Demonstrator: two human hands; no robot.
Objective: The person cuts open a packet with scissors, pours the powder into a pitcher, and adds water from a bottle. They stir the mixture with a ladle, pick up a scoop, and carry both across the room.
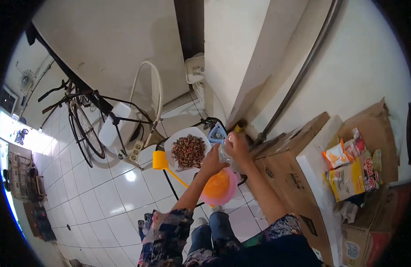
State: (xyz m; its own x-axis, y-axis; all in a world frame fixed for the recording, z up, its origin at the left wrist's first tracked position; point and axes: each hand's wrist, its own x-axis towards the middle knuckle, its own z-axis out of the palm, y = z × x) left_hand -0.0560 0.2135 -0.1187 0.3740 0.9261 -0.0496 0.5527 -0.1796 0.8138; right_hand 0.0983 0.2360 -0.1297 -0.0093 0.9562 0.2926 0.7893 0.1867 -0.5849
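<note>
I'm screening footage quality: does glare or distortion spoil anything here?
Head view: rounded black border, bending toward the edges; bright patch at far left overexposed; white glare on the floor tiles; clear container between left hand and right hand indistinct.

Even indoor light is filling my view, with black curved corners closing around it.
Glare is burning out the far left opening [36, 137], and a round reflection is glinting off the white floor tiles [112, 196]. Shade is dimming the cartons [359, 238] at near right. The lens is bowing the dark pipe [313, 50] on the right. Between my left hand [211, 161] and right hand [237, 147], the clear container [223, 154] is dissolving into soft, pale highlights.
</note>
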